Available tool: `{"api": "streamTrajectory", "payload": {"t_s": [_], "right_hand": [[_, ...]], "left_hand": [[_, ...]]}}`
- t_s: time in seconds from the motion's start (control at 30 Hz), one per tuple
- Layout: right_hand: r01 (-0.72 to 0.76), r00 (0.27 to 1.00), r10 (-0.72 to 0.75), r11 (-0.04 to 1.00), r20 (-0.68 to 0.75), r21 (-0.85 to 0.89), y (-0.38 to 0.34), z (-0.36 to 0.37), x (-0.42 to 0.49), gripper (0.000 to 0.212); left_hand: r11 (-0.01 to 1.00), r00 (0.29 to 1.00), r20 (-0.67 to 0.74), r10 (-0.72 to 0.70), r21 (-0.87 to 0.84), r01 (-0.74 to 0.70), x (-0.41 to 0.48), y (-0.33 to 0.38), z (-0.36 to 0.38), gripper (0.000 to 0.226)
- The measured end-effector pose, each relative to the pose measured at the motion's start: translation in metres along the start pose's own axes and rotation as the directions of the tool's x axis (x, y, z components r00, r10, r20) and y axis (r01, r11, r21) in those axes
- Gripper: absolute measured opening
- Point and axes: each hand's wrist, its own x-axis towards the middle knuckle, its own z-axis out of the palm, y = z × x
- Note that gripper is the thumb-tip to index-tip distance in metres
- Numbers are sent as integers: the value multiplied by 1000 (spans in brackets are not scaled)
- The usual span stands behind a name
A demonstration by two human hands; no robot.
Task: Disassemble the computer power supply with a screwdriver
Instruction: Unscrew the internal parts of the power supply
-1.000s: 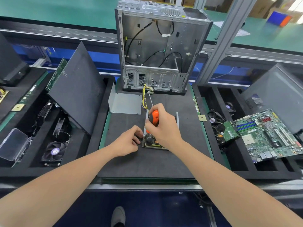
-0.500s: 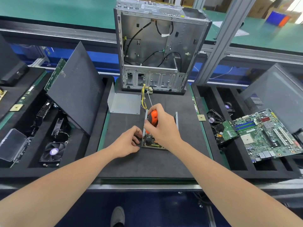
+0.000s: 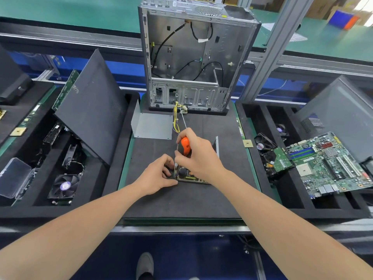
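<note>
**Caller:** Where is the power supply?

**Operator:** I see the opened power supply (image 3: 182,172) lying flat on the black mat (image 3: 181,201), straight in front of the open computer case (image 3: 177,47), on my side of it. Its long axis points at the case. Its grey sheet-metal cover (image 3: 153,126) lies apart from it, just before the case's left corner.

**Caller:** And the hands?

**Operator:** The right hand (image 3: 198,158) is wrapped round the orange-handled screwdriver (image 3: 185,144), directly over the supply. The handle's butt leans toward the case. The blade end is hidden under the fingers, so I cannot tell whether it sits in a screw. The left hand (image 3: 156,175) curls against the supply's left edge, thumb at the corner farthest from the case, gripping it.

**Caller:** What does the next move turn on?

**Operator:** I judge the blade works downward at that left edge, just beside the left hand. The right hand is above the spot and the left braces from the side. A slip could strike the bracing fingers or the exposed circuit board (image 3: 193,179).
</note>
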Motion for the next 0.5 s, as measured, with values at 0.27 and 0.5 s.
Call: {"api": "streamTrajectory", "payload": {"t_s": [0.27,0.5], "right_hand": [[43,993,-28,990,115,-135,-11,-19,14,31],[120,890,23,952,456,-281,-20,-49,35,22]], "left_hand": [[998,994,-86,60,33,-57,-1,0,7,48],[973,961,-152,230,69,-222,-4,19,-9,51]]}}
